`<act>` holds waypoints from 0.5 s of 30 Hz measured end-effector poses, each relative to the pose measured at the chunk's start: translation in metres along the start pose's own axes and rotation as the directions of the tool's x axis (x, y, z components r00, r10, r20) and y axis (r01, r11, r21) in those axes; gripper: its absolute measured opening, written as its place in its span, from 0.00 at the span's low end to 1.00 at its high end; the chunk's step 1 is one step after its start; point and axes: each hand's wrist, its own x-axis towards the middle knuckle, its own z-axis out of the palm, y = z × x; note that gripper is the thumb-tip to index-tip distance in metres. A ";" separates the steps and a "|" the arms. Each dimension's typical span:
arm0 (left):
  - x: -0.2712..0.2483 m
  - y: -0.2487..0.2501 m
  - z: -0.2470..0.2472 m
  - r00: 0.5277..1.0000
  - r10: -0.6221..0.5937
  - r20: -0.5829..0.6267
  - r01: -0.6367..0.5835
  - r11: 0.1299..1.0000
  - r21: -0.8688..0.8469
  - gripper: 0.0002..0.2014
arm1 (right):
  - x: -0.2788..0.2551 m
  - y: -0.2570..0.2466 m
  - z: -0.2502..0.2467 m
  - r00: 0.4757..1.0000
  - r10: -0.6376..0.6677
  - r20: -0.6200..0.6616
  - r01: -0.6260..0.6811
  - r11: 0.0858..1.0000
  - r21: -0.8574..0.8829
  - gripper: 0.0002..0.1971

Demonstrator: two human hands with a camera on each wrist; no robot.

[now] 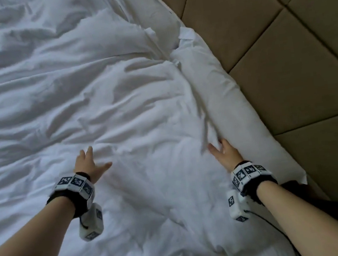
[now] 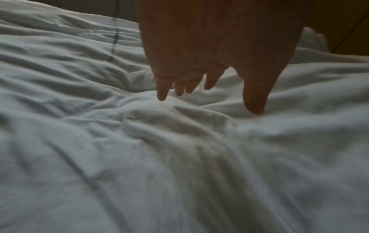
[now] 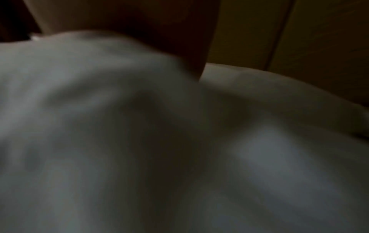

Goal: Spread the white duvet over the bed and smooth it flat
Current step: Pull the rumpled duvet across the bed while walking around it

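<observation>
Near headboard side of bed: both hands are lying on the duvet (image 1: 101, 106), palms down.
Duvet: is covering the bed across the whole head view, w/ many creases running left to right; top edge is bunching against the pillows (image 1: 224, 99), which are sitting along the headboard (image 1: 280, 39).
Risk 1: creases are likely just shifting sideways, not flattening, if both palms are pushing the same way w/o anything anchoring the far cloth.
Risk 2: right hand is working just beside the pillow seam; a push toward the headboard could be shoving the duvet edge up over the pillows or dragging them askew.
Risk 3: wrist units and the cable by the right forearm are hanging close to the cloth; probably apt to snag a fold and pull it back up.
Left hand (image 1: 88, 163): is reaching fwd, arm nearly straight, fingers (image 2: 162, 93) straight and spread wide, thumb out to the side; tips are touching the cloth, gripping nothing.
Right hand (image 1: 225, 152): is reaching fwd beside the near pillow, fingers extended, thumb apart, holding nothing; right wrist view is too dark and blurred to confirm contact.
Stage (est.): spreading looks mostly done; smoothing is under way.
</observation>
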 end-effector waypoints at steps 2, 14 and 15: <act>-0.021 0.005 0.007 1.000 0.022 -0.003 -0.022 0.999 0.042 0.43 | -0.027 0.038 -0.007 0.992 0.054 0.114 -0.058 0.998 0.032 0.41; -0.124 0.078 0.039 0.980 0.198 0.026 -0.199 0.958 0.205 0.36 | -0.089 0.139 -0.081 0.996 -0.021 0.089 0.027 0.997 -0.075 0.31; -0.132 0.086 0.041 0.975 0.219 0.025 -0.219 0.952 0.214 0.36 | -0.090 0.150 -0.098 0.999 -0.032 0.038 0.036 0.993 -0.108 0.32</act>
